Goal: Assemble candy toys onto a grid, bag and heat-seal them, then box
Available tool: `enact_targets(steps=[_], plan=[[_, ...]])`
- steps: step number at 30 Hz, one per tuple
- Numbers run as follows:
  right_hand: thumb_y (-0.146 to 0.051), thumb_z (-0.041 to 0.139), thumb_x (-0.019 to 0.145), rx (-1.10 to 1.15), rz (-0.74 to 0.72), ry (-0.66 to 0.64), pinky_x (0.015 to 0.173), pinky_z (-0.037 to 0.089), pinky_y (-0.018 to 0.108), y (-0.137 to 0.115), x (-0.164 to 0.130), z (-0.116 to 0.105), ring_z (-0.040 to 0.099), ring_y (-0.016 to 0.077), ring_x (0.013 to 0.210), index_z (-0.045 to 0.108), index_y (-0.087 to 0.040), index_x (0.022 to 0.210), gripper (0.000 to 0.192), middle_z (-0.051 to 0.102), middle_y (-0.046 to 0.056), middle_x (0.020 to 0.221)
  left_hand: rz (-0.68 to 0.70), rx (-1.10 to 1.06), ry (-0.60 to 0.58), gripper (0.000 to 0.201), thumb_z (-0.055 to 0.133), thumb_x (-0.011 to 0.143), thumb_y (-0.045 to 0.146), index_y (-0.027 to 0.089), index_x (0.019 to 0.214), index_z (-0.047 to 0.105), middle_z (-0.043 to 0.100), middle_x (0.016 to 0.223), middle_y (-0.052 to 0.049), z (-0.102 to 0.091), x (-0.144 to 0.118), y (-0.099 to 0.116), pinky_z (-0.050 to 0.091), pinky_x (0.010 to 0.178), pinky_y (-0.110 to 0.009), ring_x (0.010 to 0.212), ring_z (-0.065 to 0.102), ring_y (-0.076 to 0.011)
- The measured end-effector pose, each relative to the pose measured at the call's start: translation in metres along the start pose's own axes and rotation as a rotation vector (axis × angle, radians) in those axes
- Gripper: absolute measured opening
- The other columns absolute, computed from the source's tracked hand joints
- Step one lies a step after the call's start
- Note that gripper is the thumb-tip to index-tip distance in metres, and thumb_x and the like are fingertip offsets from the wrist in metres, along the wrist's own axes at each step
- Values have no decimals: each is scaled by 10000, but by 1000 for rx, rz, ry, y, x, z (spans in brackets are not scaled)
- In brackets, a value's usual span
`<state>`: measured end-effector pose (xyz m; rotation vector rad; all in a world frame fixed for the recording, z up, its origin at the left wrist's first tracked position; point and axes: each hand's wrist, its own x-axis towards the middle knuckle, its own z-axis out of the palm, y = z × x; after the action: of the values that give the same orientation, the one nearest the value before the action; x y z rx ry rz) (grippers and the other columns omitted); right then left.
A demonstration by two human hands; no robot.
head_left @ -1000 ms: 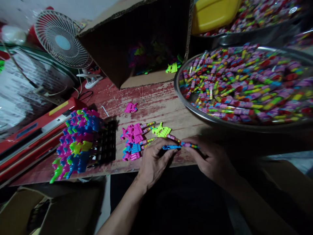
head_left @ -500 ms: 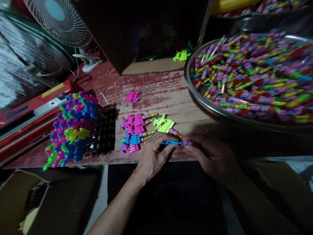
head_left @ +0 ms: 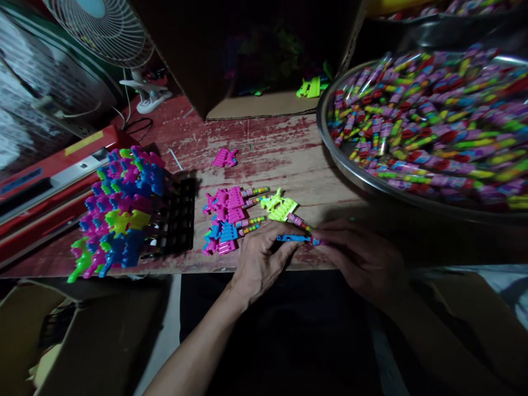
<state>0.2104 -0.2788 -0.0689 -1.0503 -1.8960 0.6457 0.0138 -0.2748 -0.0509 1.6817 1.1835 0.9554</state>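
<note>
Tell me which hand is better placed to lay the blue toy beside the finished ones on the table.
Left, probably. The left hand grips the blue toy and lies right beside the finished toys; the right hand pinches the candy tube end, farther away.

candy basin (head_left: 363,184) cut off at right, fan (head_left: 105,33) cropped above, box interior (head_left: 264,55) too dark

A blue toy piece (head_left: 292,238), a lime one (head_left: 280,207), pink ones (head_left: 227,202), a worn red tabletop (head_left: 264,159), and multicoloured striped candies (head_left: 429,115).
</note>
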Motion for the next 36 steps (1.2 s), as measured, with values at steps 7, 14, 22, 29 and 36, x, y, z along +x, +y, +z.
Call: enact_targets(steps=[7, 14, 22, 29, 36], plan=[[-142, 607, 862, 88, -11, 38, 799, 529, 286, 0, 1, 1, 635, 165, 917, 653, -254, 1061, 233, 663, 17, 986, 111, 83, 34, 94, 643, 860, 219, 174, 920, 700, 709, 901, -19, 1, 2, -4, 476, 818, -232, 856, 643, -130], [-119, 644, 838, 66, -37, 70, 803, 522, 234, 3, 3, 3, 641, 135, 928, 673, -259, 1056, 260, 663, 4, 1022, 129, 88, 44, 81, 653, 856, 205, 169, 915, 694, 715, 901, -13, 1, 2, -5, 489, 820, -225, 858, 648, -115], [-149, 644, 851, 68, -11, 103, 790, 531, 206, 2, 2, 1, 656, 114, 892, 672, -260, 1062, 240, 686, -15, 997, 112, 72, 44, 90, 660, 852, 213, 180, 925, 701, 713, 910, -7, 2, 2, -6, 496, 812, -226, 858, 648, -108], [-145, 630, 856, 32, -27, 100, 777, 541, 240, 1, 3, 5, 648, 134, 895, 673, -265, 1042, 226, 682, -6, 995, 106, 70, 43, 95, 671, 842, 203, 179, 928, 702, 710, 913, -7, 2, 1, -6, 495, 814, -228, 861, 647, -110], [-153, 623, 868, -130, -163, 52, 798, 551, 244, 0, 7, -3, 658, 143, 909, 666, -241, 1072, 227, 690, 16, 1012, 122, 90, 23, 99, 649, 860, 210, 169, 929, 707, 711, 892, -17, 1, 2, -6, 488, 825, -239, 854, 643, -116]])
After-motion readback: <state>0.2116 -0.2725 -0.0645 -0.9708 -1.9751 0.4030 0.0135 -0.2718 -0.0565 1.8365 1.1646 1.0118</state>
